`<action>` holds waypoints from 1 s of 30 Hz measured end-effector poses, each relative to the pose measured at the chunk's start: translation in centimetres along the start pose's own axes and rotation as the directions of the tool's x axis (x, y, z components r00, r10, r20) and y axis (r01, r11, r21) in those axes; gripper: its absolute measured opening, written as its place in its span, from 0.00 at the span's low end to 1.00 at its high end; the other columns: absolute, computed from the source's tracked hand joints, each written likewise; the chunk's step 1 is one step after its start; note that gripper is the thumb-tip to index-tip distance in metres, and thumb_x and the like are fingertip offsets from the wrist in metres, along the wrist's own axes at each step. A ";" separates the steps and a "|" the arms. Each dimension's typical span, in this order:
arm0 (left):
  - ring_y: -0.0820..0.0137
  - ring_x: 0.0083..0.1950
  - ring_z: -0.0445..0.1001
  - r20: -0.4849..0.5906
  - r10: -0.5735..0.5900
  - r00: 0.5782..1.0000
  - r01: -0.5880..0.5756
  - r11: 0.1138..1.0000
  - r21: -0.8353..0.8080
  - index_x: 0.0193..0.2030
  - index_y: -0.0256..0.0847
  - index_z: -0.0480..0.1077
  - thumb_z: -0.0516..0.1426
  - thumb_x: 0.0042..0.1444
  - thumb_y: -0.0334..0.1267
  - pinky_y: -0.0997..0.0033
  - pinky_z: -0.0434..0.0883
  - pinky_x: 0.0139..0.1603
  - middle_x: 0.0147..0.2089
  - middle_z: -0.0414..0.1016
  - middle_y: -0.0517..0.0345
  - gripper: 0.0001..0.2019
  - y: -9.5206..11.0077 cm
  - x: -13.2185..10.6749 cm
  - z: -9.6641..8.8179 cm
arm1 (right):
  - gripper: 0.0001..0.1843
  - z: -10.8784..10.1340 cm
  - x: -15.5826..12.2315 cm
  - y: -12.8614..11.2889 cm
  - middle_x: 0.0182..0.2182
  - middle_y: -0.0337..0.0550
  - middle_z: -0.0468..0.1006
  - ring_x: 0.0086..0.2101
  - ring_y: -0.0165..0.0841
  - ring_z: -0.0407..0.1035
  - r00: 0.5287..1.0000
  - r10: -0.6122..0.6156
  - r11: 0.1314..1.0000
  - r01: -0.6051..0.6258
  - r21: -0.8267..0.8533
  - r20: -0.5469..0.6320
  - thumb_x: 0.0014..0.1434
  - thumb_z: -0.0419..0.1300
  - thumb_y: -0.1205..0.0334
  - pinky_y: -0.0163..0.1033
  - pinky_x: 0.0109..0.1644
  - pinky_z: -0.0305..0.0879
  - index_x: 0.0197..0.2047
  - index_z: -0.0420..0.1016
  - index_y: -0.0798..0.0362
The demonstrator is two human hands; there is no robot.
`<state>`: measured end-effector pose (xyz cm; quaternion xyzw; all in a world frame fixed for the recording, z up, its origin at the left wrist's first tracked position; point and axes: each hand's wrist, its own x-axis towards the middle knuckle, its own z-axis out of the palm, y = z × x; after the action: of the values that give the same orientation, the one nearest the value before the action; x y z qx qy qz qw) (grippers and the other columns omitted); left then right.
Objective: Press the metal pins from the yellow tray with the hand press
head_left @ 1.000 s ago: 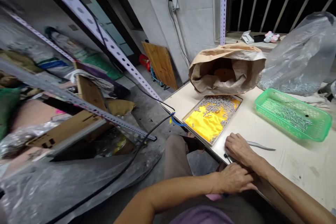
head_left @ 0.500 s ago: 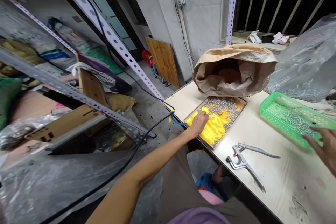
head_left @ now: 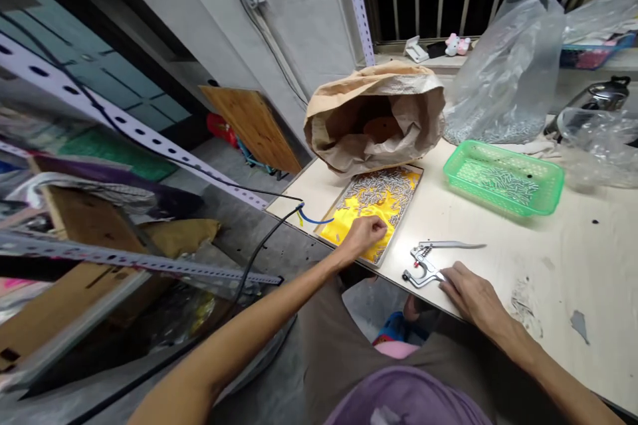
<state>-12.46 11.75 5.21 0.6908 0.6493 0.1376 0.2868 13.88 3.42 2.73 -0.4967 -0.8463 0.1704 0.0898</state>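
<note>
My left hand (head_left: 365, 236) is over a shallow tray (head_left: 403, 224) at the table's near edge. Its fingers are curled together, and whatever they may hold is too small or hidden to make out. Shiny yellow fabric (head_left: 343, 218) lines the tray, and many small silvery metal pieces (head_left: 381, 187) lie on it, mostly towards the back. To the right, my right hand (head_left: 471, 295) is closed around the lower handle of metal snap-fastener pliers (head_left: 423, 271), which lie on the table. Their upper handle is spread away, free of the hand.
Behind the tray stands an open brown paper sack (head_left: 373, 146). A green plastic basket (head_left: 481, 198) with small metal pieces sits at the back right, before a clear plastic bag (head_left: 513, 73). Cables (head_left: 269, 232) cross near the table's left corner, beside a perforated metal rack (head_left: 164, 156).
My right hand has come from the green basket to the pliers and closed on the lower handle. My left hand has shifted slightly nearer over the tray. The view has turned right.
</note>
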 end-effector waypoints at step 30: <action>0.79 0.16 0.60 0.426 -0.277 0.861 0.390 0.897 -0.206 0.21 0.34 0.71 0.59 0.44 0.35 0.80 0.59 0.18 0.13 0.59 0.69 0.07 5.0 -2.7 6.4 | 0.12 -1.2 0.3 1.0 0.34 0.41 0.71 0.35 0.31 0.66 0.989 0.055 0.989 -0.035 -0.147 0.137 0.65 0.46 0.64 0.35 0.31 0.53 0.37 0.69 0.51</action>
<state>-5.06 7.80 3.45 0.5313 0.6639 0.0385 0.5249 14.86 4.37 3.45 -0.5075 -0.8492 0.1455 -0.0102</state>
